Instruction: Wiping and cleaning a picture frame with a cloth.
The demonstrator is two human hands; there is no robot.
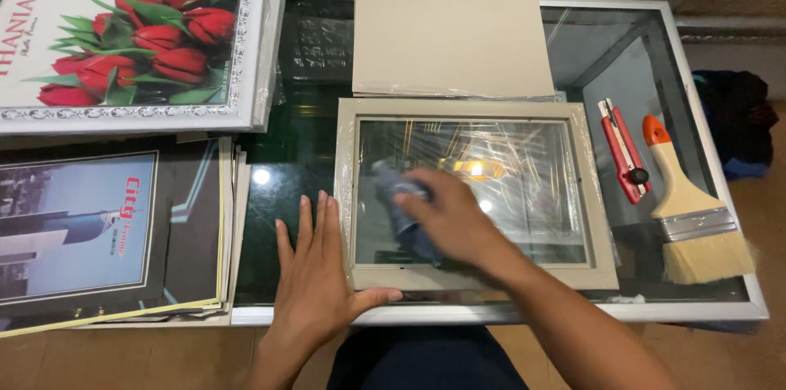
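The right hand (450, 222) has its grip clamped on a cloth (403, 210) against the frame (475, 275) glass; the left hand (315, 271) lies flat, fingers apart, on the worktop (286, 169).

A picture-framing workshop: framed prints (123, 38) stacked at the left, a mat board (450, 38) at top centre, utility knife (624, 150) and brush (692, 210) at the right.

bare glass table (282, 185) left, cutter (624, 150), brush (688, 210) right
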